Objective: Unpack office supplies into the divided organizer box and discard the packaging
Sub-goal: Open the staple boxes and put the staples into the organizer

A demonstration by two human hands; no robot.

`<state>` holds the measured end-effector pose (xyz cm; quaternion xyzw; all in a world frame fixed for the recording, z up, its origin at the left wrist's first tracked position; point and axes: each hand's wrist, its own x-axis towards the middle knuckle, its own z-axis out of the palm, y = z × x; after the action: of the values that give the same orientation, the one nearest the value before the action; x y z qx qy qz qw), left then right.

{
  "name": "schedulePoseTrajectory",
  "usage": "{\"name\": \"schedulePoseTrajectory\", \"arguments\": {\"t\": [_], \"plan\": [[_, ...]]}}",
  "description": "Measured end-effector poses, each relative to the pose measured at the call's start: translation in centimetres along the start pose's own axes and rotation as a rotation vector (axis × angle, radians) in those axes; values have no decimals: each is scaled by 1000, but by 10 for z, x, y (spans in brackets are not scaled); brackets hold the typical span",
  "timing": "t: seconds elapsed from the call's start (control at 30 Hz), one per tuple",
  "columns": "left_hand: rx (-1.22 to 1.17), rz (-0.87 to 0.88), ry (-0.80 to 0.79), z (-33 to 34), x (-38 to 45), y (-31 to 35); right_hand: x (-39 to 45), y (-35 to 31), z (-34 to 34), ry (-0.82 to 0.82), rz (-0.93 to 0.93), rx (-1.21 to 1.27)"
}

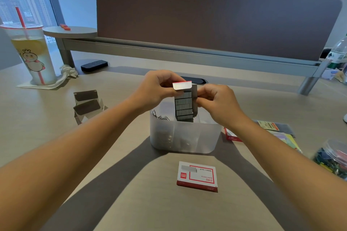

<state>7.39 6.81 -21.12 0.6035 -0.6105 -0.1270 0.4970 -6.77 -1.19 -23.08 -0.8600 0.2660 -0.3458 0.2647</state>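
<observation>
Both hands, left (156, 88) and right (216, 102), pinched the opened staple box (185, 104) above the organizer (185, 136); staples probably touched its rim.

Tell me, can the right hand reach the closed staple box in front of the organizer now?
Probably not yet: the right hand pinches the open staple box, though nothing blocks the closed staple box.

organizer box (185, 136): frosted translucent plastic, smooth
staples (184, 107): grey metal, dull sheen
staple box (197, 176), lower centre: matt printed card
desk (112, 155): pale wood-grain laminate, matt
cup (31, 52), upper left: clear plastic
</observation>
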Motion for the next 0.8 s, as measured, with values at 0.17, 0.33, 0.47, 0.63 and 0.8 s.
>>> {"name": "schedulePoseTrajectory", "arguments": {"t": [0.17,0.33,0.47,0.63,0.8], "plan": [[13,-10,4,0,0,-2,0,0,0,16,-5,-2],[17,-2,14,1,1,-3,-1,0,0,21,-12,3],[-19,23,43,0,2,0,-1,-1,-1,56,-40,-1],[-39,39,54,-1,-1,2,-3,-2,-2,93,-65,-2],[-36,39,59,-3,-1,5,-1,-5,-1,90,-68,-33]]}}
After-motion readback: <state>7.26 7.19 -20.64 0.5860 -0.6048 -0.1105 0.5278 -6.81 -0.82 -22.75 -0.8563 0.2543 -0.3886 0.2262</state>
